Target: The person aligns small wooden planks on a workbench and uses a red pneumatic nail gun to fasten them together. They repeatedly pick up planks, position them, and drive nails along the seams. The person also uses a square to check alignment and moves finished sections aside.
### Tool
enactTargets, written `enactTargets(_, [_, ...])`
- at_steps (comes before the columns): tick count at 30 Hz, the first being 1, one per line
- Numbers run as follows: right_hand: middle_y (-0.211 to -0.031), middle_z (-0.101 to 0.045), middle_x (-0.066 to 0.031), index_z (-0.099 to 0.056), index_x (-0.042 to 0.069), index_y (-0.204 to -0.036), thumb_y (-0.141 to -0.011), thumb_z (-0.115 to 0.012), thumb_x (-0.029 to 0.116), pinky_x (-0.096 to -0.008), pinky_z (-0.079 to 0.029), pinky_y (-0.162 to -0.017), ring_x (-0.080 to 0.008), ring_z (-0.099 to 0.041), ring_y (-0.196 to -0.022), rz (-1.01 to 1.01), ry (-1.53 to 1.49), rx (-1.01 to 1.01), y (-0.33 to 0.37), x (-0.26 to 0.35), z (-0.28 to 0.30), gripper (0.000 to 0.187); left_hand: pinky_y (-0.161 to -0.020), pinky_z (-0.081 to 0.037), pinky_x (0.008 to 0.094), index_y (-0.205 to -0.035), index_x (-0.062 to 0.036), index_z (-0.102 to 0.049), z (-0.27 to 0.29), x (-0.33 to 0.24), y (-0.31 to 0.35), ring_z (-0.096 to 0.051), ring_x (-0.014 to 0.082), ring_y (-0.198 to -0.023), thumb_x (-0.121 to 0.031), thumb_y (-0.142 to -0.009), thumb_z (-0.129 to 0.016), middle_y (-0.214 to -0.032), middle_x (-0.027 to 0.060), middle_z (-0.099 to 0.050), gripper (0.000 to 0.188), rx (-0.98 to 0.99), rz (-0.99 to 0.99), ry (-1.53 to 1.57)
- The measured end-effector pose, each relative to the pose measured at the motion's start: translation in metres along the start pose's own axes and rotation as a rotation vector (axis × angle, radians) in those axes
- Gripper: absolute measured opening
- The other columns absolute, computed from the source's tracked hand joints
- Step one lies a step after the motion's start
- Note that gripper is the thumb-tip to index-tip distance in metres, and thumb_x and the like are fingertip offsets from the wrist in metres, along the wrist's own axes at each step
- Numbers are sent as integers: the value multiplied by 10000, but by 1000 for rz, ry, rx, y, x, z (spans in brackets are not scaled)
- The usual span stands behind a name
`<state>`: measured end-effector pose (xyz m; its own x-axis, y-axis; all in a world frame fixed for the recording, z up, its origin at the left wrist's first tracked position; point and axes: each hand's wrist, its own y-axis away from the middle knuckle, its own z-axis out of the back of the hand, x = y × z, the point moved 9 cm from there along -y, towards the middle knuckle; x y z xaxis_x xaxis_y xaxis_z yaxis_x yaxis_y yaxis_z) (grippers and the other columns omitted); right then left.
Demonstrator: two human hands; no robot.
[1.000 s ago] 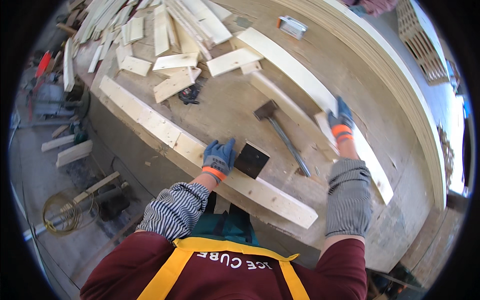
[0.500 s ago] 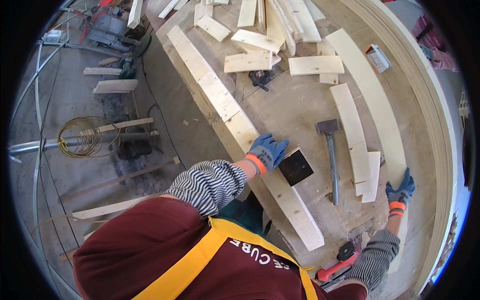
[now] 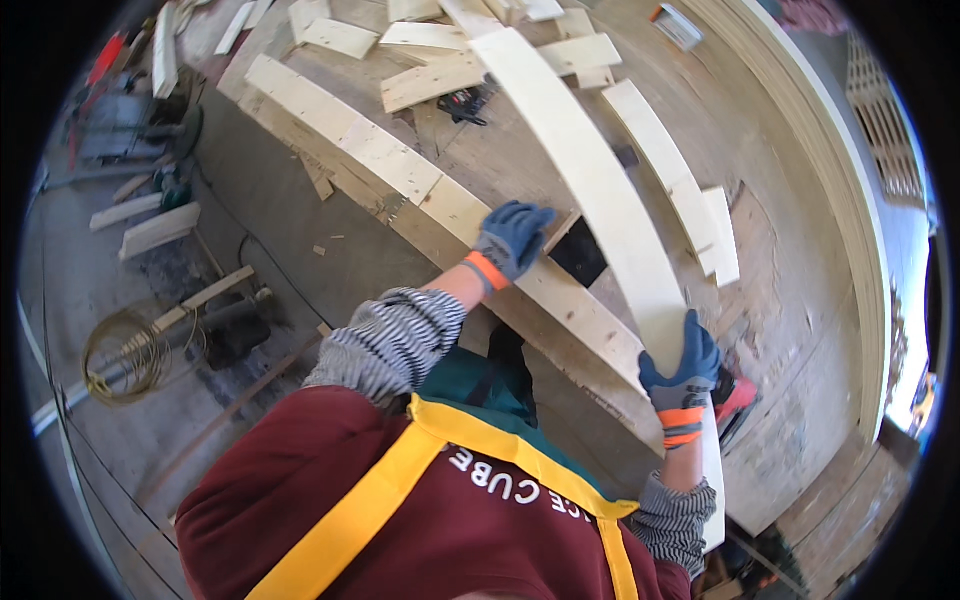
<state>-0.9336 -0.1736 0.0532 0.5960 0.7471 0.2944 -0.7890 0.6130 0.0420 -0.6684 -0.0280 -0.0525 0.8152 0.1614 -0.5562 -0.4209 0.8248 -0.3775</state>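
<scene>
A long, pale curved board spans the table and passes under my right forearm. My right hand, in a blue-grey glove with an orange cuff, grips its near part, thumb on one side and fingers on the other. My gloved left hand lies across a long straight board made of joined pieces, fingers bent over its far edge. Beside those fingertips is a black square plate, partly covered by the curved board. The hammer's dark head peeks out past the curved board, which hides its handle.
Shorter light boards lie beyond the curved board. Several loose offcuts and a small black tool are at the back. A red tool sits right of my right hand. Coiled hose rests on the left floor.
My right hand has brought the curved board leftward, over the hammer and close to the straight board. My left hand stays on the straight board. The view has shifted.
</scene>
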Motion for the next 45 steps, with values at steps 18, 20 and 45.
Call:
enactTargets(18, [-1213,-569,-172,-557,62,-1300,-617,-761,306,-464,-450,-961,-383,-539,-1089,133,-147,59,21,53,-113,753,-968,-445,470,-1245,-64,-573,162,96,66,-559,361,-1135,-213,-821,-725,-1225,155,-608,475,56,100,-396])
enactTargets(20, [-1209,-580,-166,-571,63,-1292,-612,-768,313,-472,-451,-963,-380,-543,-1099,118,-102,64,36,34,-118,751,-997,-435,468,-1288,-51,-547,170,110,47,-536,358,-1189,-215,-825,-727,-1280,154,-583,523,48,98,-438])
enactTargets(45, [-1365,-494,-154,-572,136,-1330,-593,-773,323,-540,-323,-1120,-365,-457,-1254,94,25,45,26,51,-140,786,-1128,-308,481,-1428,-140,-478,203,240,14,-393,408,-1337,-512,-854,-634,-1444,216,-443,702,-134,417,-739])
